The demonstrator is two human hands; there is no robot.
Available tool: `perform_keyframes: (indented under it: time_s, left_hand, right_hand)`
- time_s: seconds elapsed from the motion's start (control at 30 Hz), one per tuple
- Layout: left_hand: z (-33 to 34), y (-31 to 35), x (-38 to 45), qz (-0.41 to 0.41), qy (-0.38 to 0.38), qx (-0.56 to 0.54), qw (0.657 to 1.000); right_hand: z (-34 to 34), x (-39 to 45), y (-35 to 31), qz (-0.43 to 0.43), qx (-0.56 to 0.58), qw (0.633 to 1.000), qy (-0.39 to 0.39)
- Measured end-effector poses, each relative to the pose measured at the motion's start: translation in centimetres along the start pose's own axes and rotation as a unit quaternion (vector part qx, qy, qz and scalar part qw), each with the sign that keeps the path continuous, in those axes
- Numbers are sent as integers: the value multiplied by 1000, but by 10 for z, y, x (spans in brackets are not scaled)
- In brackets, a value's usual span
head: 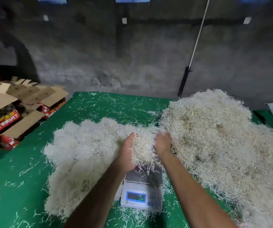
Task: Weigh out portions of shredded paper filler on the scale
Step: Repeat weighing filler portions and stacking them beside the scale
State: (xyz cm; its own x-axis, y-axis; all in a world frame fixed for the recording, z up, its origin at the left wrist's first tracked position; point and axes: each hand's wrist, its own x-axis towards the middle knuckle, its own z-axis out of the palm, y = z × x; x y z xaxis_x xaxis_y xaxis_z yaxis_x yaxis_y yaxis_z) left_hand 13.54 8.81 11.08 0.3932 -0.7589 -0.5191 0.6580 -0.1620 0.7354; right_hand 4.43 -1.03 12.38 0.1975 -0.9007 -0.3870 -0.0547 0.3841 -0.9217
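So, mid-portioning: both hands cup one clump of shredded paper (143, 149) just above the scale (143, 186), which sits near centre on the green surface (17, 186). Left hand (127, 153) curls under and round the clump's left side; right hand (162, 143) presses in on its right, fingers partly buried in shreds. Hands are close together, clamped on the clump between them. Strands dangle down to the scale pan; can't tell if the clump's weight rests on it. Display (136, 196) is lit, reading too blurred. Big loose pile (214, 137) lies right and far, flatter mass of filler (83, 153) left. Flattened cartons (9, 112) stacked far left.

Judgement: step is lowering a portion onto the pan. Next move calls for setting it centred, letting go fully, keeping arms and the neighbouring piles off the pan, then trimming by pinches.
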Motion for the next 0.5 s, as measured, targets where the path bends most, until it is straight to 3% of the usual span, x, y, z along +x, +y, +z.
perform_keyframes:
  time_s: [0.1, 0.2, 0.23, 0.3, 0.37, 0.4, 0.43, 0.47, 0.5]
  left_hand:
    - [9, 13, 10, 32, 29, 7, 999]
    - [7, 5, 24, 127, 211, 170, 954]
    - [3, 6, 26, 147, 226, 200, 942]
    - [-4, 7, 31, 151, 211, 248, 934]
    - [-10, 7, 28, 154, 134, 357, 912]
    - [-18, 4, 29, 176, 74, 364, 912]
    - [-29, -3, 33, 165, 16, 313, 935]
    - [-40, -9, 40, 165, 9, 337, 927]
    - [-47, -9, 49, 151, 12, 301, 942]
  right_hand:
    - [15, -7, 14, 28, -118, 985, -125]
    - [30, -23, 19, -16, -133, 972, -193]
    - [36, -22, 23, -43, -135, 972, -188]
    - [43, -25, 28, -112, -149, 971, -149]
    - [45, -16, 36, -143, -141, 973, -113]
    - [45, -12, 38, -143, -144, 975, -91]
    - [42, -6, 43, -141, -152, 976, -70]
    - [38, -3, 46, -147, -172, 973, -54]
    - [32, 2, 50, -155, -196, 967, -49]
